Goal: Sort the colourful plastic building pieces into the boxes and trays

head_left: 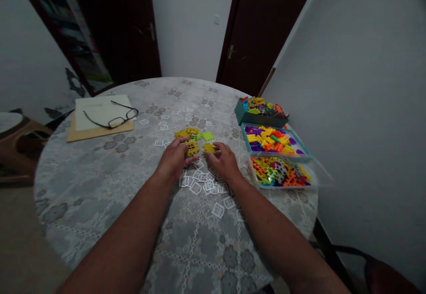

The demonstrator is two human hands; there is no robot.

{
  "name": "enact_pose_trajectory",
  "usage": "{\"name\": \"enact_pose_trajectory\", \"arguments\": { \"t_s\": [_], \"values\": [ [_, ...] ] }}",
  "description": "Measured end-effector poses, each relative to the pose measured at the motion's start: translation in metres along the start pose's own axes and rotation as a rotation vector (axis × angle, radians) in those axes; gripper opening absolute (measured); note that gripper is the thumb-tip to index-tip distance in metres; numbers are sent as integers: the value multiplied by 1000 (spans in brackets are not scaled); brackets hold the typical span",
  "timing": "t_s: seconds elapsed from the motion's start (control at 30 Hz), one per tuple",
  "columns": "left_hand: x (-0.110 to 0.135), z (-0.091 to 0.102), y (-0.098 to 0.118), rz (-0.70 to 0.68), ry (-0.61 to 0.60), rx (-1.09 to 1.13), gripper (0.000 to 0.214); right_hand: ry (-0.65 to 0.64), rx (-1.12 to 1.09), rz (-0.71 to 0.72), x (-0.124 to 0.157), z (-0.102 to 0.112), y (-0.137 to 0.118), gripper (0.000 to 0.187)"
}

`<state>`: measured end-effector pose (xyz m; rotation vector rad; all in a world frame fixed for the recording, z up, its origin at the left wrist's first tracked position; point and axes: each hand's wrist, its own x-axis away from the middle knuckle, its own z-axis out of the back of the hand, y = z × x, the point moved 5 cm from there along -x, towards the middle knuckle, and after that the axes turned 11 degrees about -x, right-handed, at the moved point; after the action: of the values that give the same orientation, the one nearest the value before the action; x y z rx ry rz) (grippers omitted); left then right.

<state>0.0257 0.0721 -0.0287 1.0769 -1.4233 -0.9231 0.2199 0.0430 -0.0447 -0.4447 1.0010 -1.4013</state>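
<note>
Two bare forearms are spanning one round, grey floral surface; mid-surface, the left hand, fingers half curled, is holding one yellow latticed plastic block; the right hand is pinching one flat yellow plastic piece between its fingers.

We could pass low across the open grey floral tablecloth well left of the yellow lattice plastic block. White square plastic frames litter the near middle, perhaps also beneath our shadowed right forearm. On our right, a teal box and two shallow trays of bright plastic pieces block passage.
</note>
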Motion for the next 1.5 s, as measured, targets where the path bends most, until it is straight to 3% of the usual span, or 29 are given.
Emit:
{"name": "enact_pose_trajectory", "arguments": {
  "t_s": [0.1,0.23,0.4,0.53,0.67,0.8,0.93,1.17,1.33,1.5],
  "values": [
    [-1,-1,-3,19,-16,56,31,68,-247,-4,-2,7,8,45],
    [0,-2,-3,51,-69,95,21,83,-329,161,1,8,-2,48],
    [5,-6,-5,24,-219,2,30,-75,-275,425,11,0,-20,49],
    [5,-7,-9,-47,-235,-184,37,-180,-288,496,14,-7,-25,54],
    [0,-2,-10,-41,-137,-241,44,-99,-217,431,9,-6,-14,52],
    [-8,15,2,-81,77,-126,53,37,8,308,2,-4,9,42],
    [-12,32,14,-137,221,32,60,-72,217,181,-4,-11,16,38],
    [-10,37,17,-159,291,169,56,-203,469,2,-46,-18,-9,50],
    [-10,38,18,-173,335,185,54,-350,552,17,-80,-30,-13,63],
    [-10,34,16,-183,291,111,55,-395,524,-4,-87,-35,-1,50]
  ]
}}
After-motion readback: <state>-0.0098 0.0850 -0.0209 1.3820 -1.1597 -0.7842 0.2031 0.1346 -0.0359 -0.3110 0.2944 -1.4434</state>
